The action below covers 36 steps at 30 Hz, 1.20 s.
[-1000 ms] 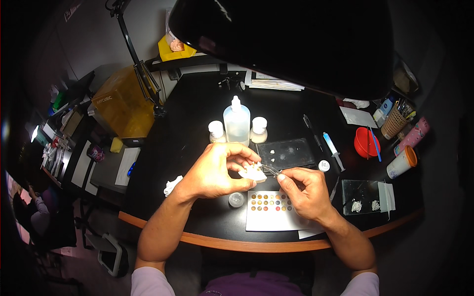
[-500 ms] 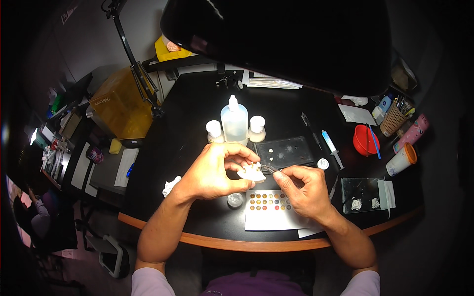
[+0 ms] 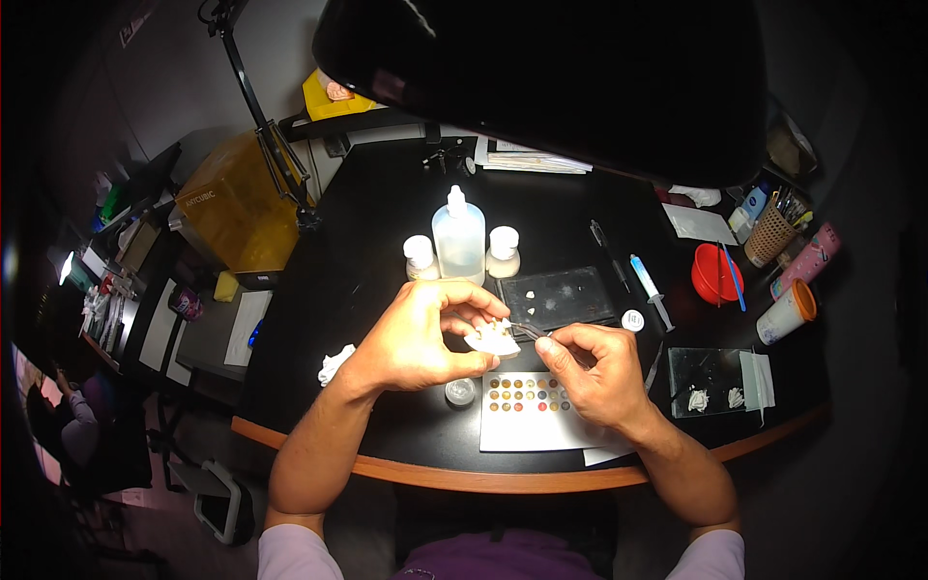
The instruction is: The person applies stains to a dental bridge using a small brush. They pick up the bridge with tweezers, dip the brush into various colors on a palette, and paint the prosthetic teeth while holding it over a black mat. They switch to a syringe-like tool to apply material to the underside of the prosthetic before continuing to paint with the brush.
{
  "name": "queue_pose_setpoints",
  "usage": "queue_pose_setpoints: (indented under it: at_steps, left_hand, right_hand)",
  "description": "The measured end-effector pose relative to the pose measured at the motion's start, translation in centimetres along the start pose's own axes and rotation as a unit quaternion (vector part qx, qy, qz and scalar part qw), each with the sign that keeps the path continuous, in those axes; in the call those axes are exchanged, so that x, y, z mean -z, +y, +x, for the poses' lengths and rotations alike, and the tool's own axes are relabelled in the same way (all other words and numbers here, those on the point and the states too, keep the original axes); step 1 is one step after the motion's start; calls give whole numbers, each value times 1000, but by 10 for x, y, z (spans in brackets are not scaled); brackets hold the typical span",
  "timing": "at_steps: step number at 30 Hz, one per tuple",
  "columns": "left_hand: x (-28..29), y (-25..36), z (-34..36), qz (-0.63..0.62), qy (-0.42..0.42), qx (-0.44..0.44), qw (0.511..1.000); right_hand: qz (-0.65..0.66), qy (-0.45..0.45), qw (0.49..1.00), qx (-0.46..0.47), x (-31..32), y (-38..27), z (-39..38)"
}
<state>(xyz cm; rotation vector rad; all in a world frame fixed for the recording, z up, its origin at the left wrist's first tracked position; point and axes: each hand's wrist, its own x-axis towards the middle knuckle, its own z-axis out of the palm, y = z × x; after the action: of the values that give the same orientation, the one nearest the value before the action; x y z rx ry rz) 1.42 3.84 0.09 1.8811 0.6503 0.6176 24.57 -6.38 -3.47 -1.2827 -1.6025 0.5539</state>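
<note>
One white tooth model (image 3: 493, 341) is held over the table by the left hand (image 3: 420, 338), its thumb below and its fingers above, spread apart by the model and closed on it near the tips. By the right hand (image 3: 599, 377), thumb and forefinger are pinched together on a pair of dark tweezers (image 3: 532, 333), whose tips are pointed at the upper edge of the model; whether it is touched there cannot be told. Under the right hand, a white card (image 3: 522, 435) with rows of coloured dots is partly covered, and a small jar (image 3: 460, 391) is placed just left of it. Beyond the fingers, two white pieces (image 3: 530, 296) are seen on a black tile (image 3: 580, 290), and a tall bottle (image 3: 459, 242) is flanked by two small bottles (image 3: 419, 256). Farther right, a syringe (image 3: 650, 290) is seen near a red bowl (image 3: 704, 266); nearer the edge, white lumps (image 3: 698, 399) are carried by a glass plate (image 3: 696, 369).
</note>
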Motion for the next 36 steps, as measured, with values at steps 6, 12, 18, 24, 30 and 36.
queue_pose_setpoints:
  at_steps: [6,12,18,24,30,36]
  left_hand:
    - [-1,0,1,-2,-1,-8,1000]
    - [1,1,-1,-4,-2,-3,1000]
    - [1,6,3,-1,5,10,1000]
    - [8,1,-2,0,37,29,999]
    - [6,-2,2,19,14,6,1000]
    - [7,-10,5,4,-16,-36,999]
  right_hand:
    - [2,-4,1000,-13,2,2,-1]
    - [3,-1,1000,8,-2,5,-1]
    - [15,17,999,-36,11,8,1]
    - [-149,123,978,-76,69,12,17]
    - [-323,-2,926,-194,87,25,57]
    - [-251,-16,930,-267,52,28,88]
